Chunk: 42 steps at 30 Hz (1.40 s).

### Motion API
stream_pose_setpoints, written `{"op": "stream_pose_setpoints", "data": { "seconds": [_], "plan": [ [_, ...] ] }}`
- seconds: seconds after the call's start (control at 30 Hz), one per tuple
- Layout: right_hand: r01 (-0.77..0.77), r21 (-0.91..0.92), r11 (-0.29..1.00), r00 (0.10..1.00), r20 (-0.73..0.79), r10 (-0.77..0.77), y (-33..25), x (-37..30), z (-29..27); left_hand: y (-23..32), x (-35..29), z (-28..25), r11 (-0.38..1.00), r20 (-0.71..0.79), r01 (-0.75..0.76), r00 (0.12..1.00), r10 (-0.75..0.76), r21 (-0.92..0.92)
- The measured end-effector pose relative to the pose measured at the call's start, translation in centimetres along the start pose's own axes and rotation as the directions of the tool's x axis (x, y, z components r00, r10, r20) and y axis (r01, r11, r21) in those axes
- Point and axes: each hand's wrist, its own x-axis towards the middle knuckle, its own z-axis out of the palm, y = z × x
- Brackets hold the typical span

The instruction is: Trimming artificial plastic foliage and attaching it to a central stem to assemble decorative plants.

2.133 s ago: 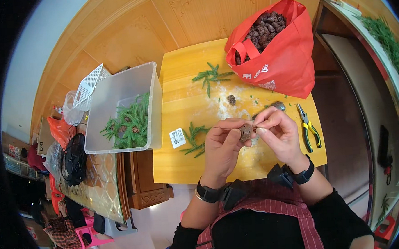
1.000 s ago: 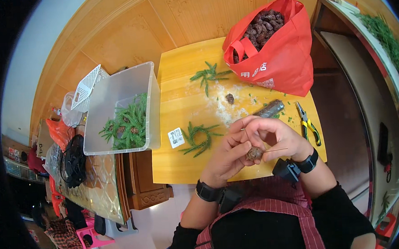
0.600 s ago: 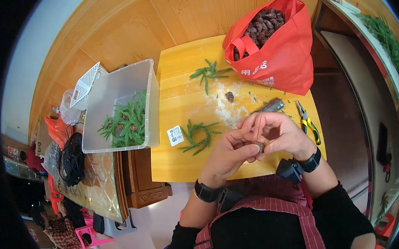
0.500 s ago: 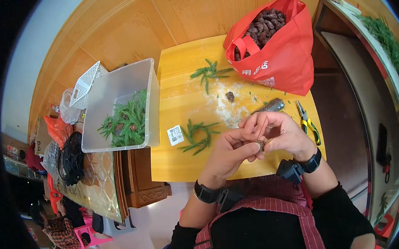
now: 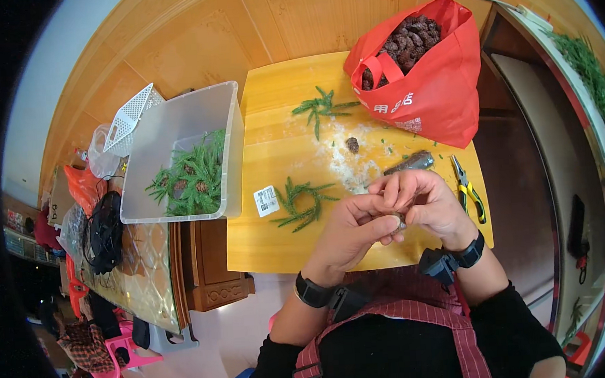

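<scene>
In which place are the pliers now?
In the head view, the pliers lie on the table near its right edge, below the red bag and beside the right hand.

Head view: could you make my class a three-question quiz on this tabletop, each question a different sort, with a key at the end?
1. Multiple choice: What fills the red bag?
a) rolls of ribbon
b) brown pine cones
c) paper cups
2. True or false: The left hand holds the yellow-and-black pliers.
3. Fill in the blank: The green sprig beside the white label is bent into a ____.

Key:
1. b
2. False: the pliers lie to the right of the right hand; the left hand pinches a small brownish item, mostly hidden.
3. ring
</scene>
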Motion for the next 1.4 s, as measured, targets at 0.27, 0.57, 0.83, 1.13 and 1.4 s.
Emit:
{"op": "stream_pose_setpoints", "data": {
  "seconds": [0.27,0.57,0.83,1.13,1.4],
  "plan": [
    [0.119,-0.044,0.992,0.992,-0.040,-0.121,0.9,-0.1,-0.1,-0.4,0.0,0.0,0.998,-0.060,-0.040,0.997,0.037,-0.046],
    [0.107,-0.139,0.984,0.983,-0.131,-0.125,-0.7,-0.9,0.4,-0.4,0.4,0.0,0.995,-0.047,-0.098,0.994,0.099,0.019],
    [-0.601,-0.791,-0.113,0.797,-0.585,-0.149,-2.1,-10.9,-8.7,-0.3,0.7,0.0,0.979,-0.045,-0.166,0.984,0.172,0.122],
    [-0.671,-0.729,-0.135,0.737,-0.635,-0.233,-1.6,-12.1,-9.2,0.2,0.1,0.7,0.977,-0.082,-0.187,0.977,0.195,0.101],
    [-0.683,-0.500,0.533,0.574,-0.818,-0.032,-3.7,-13.6,-7.8,0.0,0.2,0.3,0.980,-0.067,-0.191,0.980,0.187,-0.062]
  ]
}}
